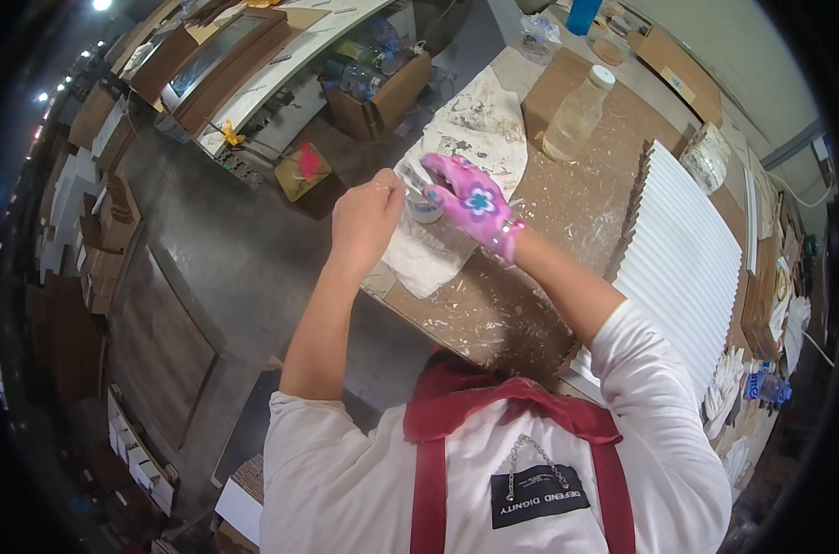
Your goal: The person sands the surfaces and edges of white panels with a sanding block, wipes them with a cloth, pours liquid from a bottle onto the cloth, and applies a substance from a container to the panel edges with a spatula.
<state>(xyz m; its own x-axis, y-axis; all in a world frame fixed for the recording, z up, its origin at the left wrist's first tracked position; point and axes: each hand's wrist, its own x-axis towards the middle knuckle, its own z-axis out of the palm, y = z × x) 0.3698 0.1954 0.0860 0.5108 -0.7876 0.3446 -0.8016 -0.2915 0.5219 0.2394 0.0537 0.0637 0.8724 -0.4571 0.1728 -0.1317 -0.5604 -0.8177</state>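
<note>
My bare left hand point(366, 220) is closed at the left edge of the table. Its fingertips meet close to a small white container point(426, 210), and what they pinch is too small to make out. My right hand point(475, 203), in a pink glove with a blue flower, curls its thumb and fingers round the upper part of that container. Beneath both hands a stained white cloth point(482, 120) is spread over the table's edge. Past the gloved hand, a clear bottle point(576, 115) with a white cap stands partly filled with pale liquid.
A white corrugated sheet point(683, 249) lies to the right on the brown, white-flecked tabletop point(493, 309). A cardboard box point(383, 97) of plastic bottles sits beyond the left edge. Further right are white gloves point(722, 392) and a roll of tape point(706, 155).
</note>
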